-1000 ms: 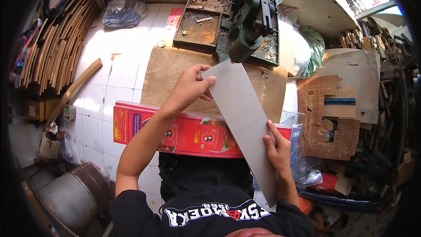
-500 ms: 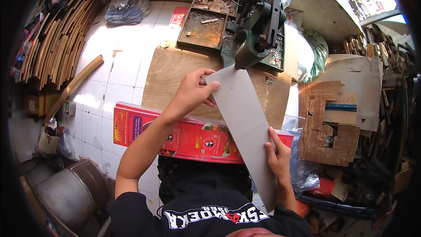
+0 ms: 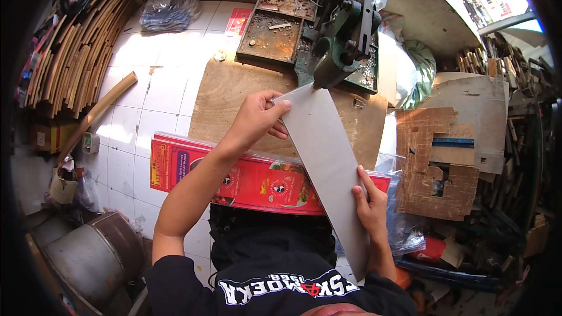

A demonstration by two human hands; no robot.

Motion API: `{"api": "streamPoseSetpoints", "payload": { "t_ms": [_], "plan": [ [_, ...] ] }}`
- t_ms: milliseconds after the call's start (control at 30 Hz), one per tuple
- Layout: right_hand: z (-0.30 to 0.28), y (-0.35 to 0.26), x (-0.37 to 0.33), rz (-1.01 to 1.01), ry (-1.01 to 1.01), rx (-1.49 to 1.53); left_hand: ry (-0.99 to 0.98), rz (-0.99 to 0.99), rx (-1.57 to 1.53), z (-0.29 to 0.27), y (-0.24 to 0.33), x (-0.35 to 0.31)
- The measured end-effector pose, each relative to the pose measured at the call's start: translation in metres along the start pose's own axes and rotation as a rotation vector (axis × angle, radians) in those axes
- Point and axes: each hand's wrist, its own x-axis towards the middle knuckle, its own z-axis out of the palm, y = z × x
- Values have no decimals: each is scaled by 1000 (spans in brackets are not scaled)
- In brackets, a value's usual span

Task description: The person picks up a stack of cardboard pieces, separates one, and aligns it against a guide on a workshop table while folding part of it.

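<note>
A long, pale grey board (image 3: 328,155) slants from beneath the head of a dark green press (image 3: 333,70) down toward my body. My left hand (image 3: 263,118) pinches its far left corner, thumb on top and fingers curled at the edge and underneath. Along the right edge, nearer to me, my right hand (image 3: 371,203) grips the board with the thumb over its face. The board's far edge touches or lies just under the press head; the exact contact is hidden. Below the board rests a stack of red printed sheets (image 3: 263,187), partly covered by my left forearm.
The press stands on a wooden board (image 3: 216,102), beside a compartmented metal tray (image 3: 272,38) holding small metal bits. Cut brown cardboard (image 3: 418,158) lies on the right. Stacked boards (image 3: 88,52) lean at the left, and a metal drum (image 3: 88,251) sits at lower left.
My left hand and the far end of the grey board have shifted slightly away from me, toward the press. My right hand keeps its grip almost unmoved.
</note>
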Motion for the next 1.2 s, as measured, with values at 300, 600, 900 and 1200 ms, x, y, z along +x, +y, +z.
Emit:
{"api": "streamPoseSetpoints", "payload": {
  "t_ms": [300, 600, 900, 1200],
  "plan": [
    [1, 2, -1, -26, 4, -34, -2, 17, -6, -1, -4, 2],
    [2, 0, -2, -33, 25, -25, -14, 16, -7, 0, -3, 2],
    [1, 0, -3, -17, 11, -38, 5, -3, 1, -1, -6, 1],
    [4, 8, -4, -102, 68, -9, -2, 31, 3, 1, -6, 0]
  ]
}}
